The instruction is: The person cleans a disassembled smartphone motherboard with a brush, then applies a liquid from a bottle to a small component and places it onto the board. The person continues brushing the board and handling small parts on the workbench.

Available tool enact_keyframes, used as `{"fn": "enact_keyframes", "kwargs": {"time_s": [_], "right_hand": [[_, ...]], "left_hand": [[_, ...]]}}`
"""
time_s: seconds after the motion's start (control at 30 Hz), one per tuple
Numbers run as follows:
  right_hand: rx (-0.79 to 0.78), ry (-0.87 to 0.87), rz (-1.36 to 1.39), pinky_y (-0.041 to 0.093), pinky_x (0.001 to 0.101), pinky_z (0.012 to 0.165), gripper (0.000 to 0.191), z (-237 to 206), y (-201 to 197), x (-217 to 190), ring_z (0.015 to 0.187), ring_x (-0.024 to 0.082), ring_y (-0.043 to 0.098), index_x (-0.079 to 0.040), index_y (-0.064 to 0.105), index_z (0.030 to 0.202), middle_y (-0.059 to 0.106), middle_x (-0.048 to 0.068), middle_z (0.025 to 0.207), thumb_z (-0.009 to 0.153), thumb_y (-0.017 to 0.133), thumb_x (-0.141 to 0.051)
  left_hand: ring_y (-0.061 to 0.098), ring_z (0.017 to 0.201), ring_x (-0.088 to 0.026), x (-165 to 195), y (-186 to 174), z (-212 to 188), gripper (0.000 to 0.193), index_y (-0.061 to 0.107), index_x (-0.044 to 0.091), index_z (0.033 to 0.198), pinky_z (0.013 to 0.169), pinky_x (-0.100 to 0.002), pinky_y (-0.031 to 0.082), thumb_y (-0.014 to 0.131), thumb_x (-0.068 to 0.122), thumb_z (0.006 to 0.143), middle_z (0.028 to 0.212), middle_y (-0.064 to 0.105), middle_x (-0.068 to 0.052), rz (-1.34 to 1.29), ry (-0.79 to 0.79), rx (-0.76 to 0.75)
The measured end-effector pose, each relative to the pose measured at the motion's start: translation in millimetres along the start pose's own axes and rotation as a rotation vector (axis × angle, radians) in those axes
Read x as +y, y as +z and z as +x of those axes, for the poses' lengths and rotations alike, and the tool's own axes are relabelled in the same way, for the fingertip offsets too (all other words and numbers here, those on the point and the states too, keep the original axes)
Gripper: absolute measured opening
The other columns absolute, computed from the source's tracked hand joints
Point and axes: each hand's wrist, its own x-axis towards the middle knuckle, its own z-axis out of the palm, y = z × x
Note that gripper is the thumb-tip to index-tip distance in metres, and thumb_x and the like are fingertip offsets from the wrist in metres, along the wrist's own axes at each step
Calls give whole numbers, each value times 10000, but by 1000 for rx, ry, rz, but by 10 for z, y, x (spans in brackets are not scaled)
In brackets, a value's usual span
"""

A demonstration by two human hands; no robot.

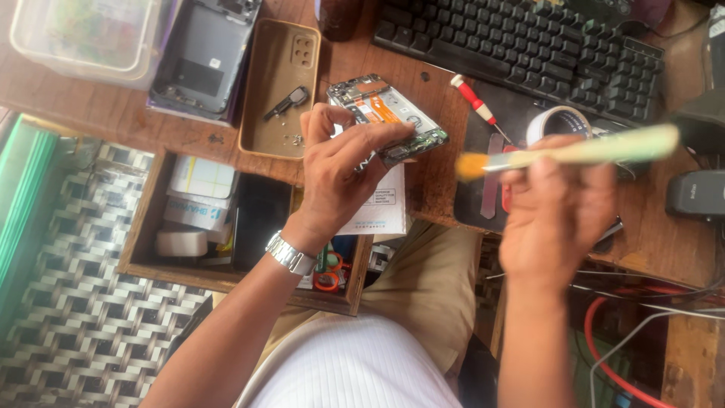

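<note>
My left hand (pixel 343 170) is pinching an opened phone (pixel 387 119), thumb and fingers gripping its near end and holding it tilted just above the wooden tabletop (pixel 434 177). The phone's back is off, so I can see the circuit board and an orange strip inside. A silver watch (pixel 291 253) sits on that wrist. My right hand (pixel 555 211) is closed around the pale green handle of a brush (pixel 574 151), whose orange bristles point left toward the phone but stay apart from it; the brush is blurred. Just beyond the phone a small red-handled screwdriver (pixel 474 100) lies on the tabletop, near a roll of tape (pixel 559 121) and a black keyboard (pixel 529 49). To the left of the phone lies a tan phone case (pixel 276 91) holding a small black part and a few tiny screws, and beside it another phone shell (pixel 204 57), dark grey. Under the tabletop edge an open drawer (pixel 147 227) holds white boxes, a dark slab and scissors with orange handles
</note>
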Motion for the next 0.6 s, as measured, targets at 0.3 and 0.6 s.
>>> {"fn": "enact_keyframes", "kwargs": {"time_s": [0.3,0.6], "right_hand": [[-109,-358,-653,626,327,916,228,-286,463,17,1041,212,684,10,511,1258,612,117,1182,1099,674,12],[-96,-365,-667,608,323,919,227,-275,561,-14,1022,234,681,13,507,1232,601,127,1217,1065,660,15]], "left_hand": [[545,974,-156,-25,-42,35,376,749,240,1189,947,-315,376,864,94,862,1212,750,104,-70,25,-5],[551,958,-160,-41,-39,27,395,759,239,1181,920,-319,378,849,71,835,1227,746,96,-50,23,-53]]}}
